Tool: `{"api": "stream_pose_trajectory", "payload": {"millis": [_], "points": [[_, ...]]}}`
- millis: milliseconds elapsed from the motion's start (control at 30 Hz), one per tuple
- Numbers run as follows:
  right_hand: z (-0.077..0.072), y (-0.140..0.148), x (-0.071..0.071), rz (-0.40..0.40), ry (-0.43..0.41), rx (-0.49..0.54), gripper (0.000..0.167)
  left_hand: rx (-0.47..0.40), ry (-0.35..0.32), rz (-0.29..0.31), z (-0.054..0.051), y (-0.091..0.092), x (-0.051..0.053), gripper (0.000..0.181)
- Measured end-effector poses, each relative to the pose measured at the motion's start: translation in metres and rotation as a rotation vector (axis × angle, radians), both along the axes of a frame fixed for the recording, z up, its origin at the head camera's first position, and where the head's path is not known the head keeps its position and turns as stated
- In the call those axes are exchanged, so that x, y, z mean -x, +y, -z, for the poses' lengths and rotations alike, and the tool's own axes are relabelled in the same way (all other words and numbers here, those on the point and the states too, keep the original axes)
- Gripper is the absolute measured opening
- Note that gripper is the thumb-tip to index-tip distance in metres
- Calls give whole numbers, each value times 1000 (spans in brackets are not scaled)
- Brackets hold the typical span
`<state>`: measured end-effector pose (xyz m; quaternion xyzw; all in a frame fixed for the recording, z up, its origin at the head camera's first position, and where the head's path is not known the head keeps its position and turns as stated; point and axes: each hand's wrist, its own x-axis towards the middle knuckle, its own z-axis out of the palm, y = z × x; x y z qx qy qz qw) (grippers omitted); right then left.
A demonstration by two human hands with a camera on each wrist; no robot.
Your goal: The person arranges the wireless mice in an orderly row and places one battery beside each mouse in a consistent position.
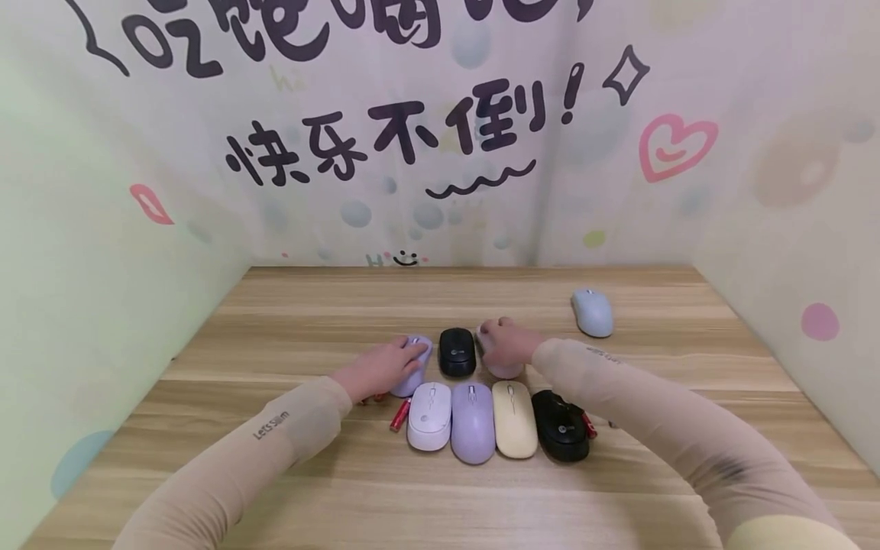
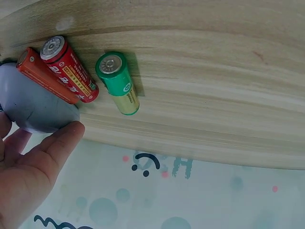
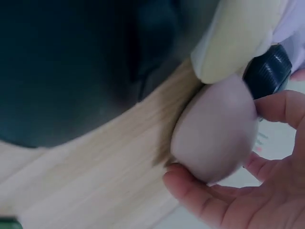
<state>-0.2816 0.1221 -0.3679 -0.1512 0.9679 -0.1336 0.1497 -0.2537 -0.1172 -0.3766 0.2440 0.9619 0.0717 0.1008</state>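
My left hand grips a light purple computer mouse at the left end of the back row. In the left wrist view the fingers of that hand curl along the side of the mouse. My right hand holds a pale pink mouse, thumb and fingers on opposite sides of it in the right wrist view, where its smooth rounded end faces the camera. Between the two hands a black mouse sits untouched.
In front stand a white mouse, a purple mouse, a cream mouse and a black mouse, side by side. A light blue mouse lies back right. Red batteries and a green battery are at the left.
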Motion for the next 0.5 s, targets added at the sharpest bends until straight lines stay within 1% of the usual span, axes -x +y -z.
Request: {"api": "stream_pose_trajectory", "payload": {"millis": [200,333,467,500], "points": [[0,-5,1,37,-2,1,62,-12,4,-1,-1,0,-1,44],[4,-5,5,27,13,1,59,-20,1,-6,-1,-1,-1,44],[5,-3,11,-107,107,-46,43,-9,4,-1,1,-1,1,44],[5,-1,13,-110,122,-40,42,-5,9,3,2,-1,1,44]]}}
